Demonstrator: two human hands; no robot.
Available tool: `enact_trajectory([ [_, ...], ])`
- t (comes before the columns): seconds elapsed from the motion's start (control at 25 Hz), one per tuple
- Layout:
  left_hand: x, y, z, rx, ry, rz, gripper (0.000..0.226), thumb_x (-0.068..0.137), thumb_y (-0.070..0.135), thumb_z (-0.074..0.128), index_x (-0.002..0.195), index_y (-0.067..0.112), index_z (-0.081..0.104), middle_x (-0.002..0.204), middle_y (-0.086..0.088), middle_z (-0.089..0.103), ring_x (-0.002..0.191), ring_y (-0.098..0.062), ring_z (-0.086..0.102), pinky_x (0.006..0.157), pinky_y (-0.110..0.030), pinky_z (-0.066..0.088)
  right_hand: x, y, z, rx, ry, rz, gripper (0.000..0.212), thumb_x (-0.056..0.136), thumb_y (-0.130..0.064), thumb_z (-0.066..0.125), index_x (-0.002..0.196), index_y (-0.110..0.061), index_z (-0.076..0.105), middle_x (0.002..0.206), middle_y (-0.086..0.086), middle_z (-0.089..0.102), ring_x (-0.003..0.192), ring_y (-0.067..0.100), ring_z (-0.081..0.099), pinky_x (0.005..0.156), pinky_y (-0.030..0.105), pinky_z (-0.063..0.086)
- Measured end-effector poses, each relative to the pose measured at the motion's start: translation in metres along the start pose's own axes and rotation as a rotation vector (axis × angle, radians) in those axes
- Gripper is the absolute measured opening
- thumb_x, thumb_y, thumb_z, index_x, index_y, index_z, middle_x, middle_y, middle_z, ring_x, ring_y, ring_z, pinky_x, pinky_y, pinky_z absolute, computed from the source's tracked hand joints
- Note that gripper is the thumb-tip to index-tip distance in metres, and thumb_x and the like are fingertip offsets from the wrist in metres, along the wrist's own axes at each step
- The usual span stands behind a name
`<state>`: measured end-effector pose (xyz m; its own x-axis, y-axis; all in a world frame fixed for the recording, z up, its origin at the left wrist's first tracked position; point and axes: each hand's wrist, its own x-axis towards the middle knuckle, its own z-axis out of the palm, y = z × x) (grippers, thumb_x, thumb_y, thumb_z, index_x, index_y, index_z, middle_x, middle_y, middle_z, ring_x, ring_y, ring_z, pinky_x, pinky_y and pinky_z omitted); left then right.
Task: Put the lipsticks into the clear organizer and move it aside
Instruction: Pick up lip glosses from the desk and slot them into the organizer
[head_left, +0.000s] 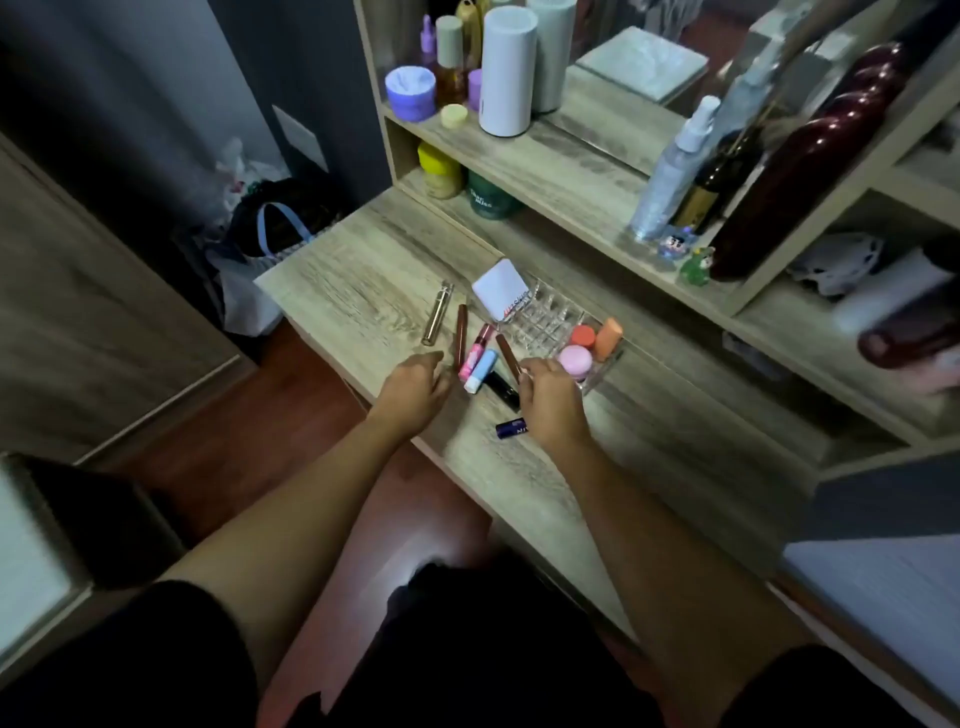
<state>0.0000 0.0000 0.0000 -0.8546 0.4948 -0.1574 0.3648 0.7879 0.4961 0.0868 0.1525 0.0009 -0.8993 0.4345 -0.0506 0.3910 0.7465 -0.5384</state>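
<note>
Lipsticks lie loose on the wooden dresser top, none yet standing in the slots of the clear organizer, so the task looks barely begun. Nearest the left edge lies a silver tube, and just beside it a dark brown tube. The left hand hovers below these 2 with fingers loosely curled and narrow, holding nothing that can be seen. Next come a pink tube, a light blue tube and a black tube, bunched close together near the front edge. A blue tube lies alone at the front edge, partly under the right wrist. The right hand seems to pinch the lower end of another brown tube, though the grip is too small to tell for sure. The organizer sits toward the back, holding a white card at its left end and small pink and orange pots at its right. All 7 tubes remain to be slotted, and then the organizer moved aside.
</note>
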Motion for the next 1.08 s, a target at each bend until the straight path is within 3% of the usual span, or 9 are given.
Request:
enact_trajectory([
  [0.2,0.045,0.004,0.007,-0.006,0.024,-0.026,0.020,0.088,0.016,0.051,0.093,0.001,0.063,0.094,-0.027,0.068,0.088,-0.041,0.063,0.073,-0.040,0.047,0.034,-0.001,0.017,-0.156,-0.075,0.081,0.020,0.090,0.002,0.051,0.106,-0.003,0.062,0.096,0.017,0.067,0.086,0.030,0.062,0.077,0.037,0.054],
  [0.48,0.087,0.005,0.021,-0.006,-0.030,-0.111,0.026,0.089,0.019,0.054,0.099,-0.003,0.062,0.097,-0.028,0.069,0.090,-0.040,0.063,0.077,-0.040,0.048,0.056,-0.003,0.029,-0.264,-0.182,0.226,0.008,0.090,-0.001,0.057,0.096,-0.002,0.063,0.091,0.016,0.069,0.084,0.029,0.067,0.075,0.036,0.058],
  [0.68,0.101,0.006,0.027,-0.049,-0.008,-0.195,0.026,0.087,0.023,0.058,0.093,-0.002,0.064,0.091,-0.024,0.070,0.082,-0.036,0.065,0.066,-0.032,0.044,0.065,-0.005,0.031,-0.306,-0.227,0.259,0.008,0.090,-0.006,0.059,0.095,-0.002,0.064,0.093,0.016,0.070,0.084,0.028,0.068,0.073,0.033,0.059],
  [0.8,0.102,0.007,0.025,-0.078,-0.017,-0.236,0.026,0.086,0.023,0.059,0.094,-0.001,0.065,0.093,-0.023,0.071,0.086,-0.036,0.065,0.073,-0.036,0.049,0.064,-0.006,0.029,-0.297,-0.213,0.239,0.011,0.091,-0.006,0.057,0.098,-0.002,0.064,0.096,0.015,0.069,0.086,0.028,0.067,0.069,0.032,0.056],
  [0.88,0.101,0.005,0.022,-0.105,-0.007,-0.245,0.025,0.084,0.024,0.060,0.093,0.001,0.066,0.092,-0.022,0.071,0.086,-0.035,0.065,0.073,-0.036,0.049,0.058,-0.004,0.026,-0.240,-0.169,0.218,0.013,0.091,-0.008,0.057,0.102,-0.003,0.063,0.099,0.014,0.067,0.086,0.027,0.066,0.072,0.034,0.058],
  [1.08,0.099,0.009,0.003,-0.252,0.100,-0.171,0.024,0.078,0.025,0.065,0.090,0.004,0.063,0.082,-0.014,0.070,0.071,-0.023,0.060,0.069,-0.029,0.045,0.045,0.005,0.004,0.276,0.130,0.263,0.023,0.088,-0.012,0.062,0.110,-0.010,0.063,0.101,0.011,0.068,0.086,0.019,0.064,0.079,0.035,0.056],
])
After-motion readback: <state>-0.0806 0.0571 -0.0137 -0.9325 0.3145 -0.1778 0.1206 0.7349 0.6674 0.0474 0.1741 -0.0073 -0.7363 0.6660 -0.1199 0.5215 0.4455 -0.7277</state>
